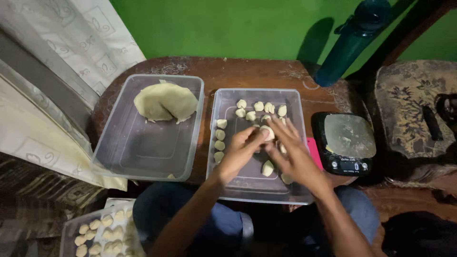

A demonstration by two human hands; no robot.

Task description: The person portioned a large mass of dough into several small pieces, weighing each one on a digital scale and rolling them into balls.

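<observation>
At the frame's centre the left hand [239, 151] and right hand [294, 154] meet, fingers [254, 138] closed together around a dough ball [267, 132] above the clear tray [257, 188] of dough pieces [220, 134], on a dark wooden worktop [238, 69] against a green wall [228, 26].

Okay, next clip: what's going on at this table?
A person is shaping a small dough ball between the left hand and right hand over a clear tray that already holds many small dough pieces. The tray beside it holds one large dough lump. A kitchen scale sits on the right, and another tray of dough balls lies lower left.
</observation>
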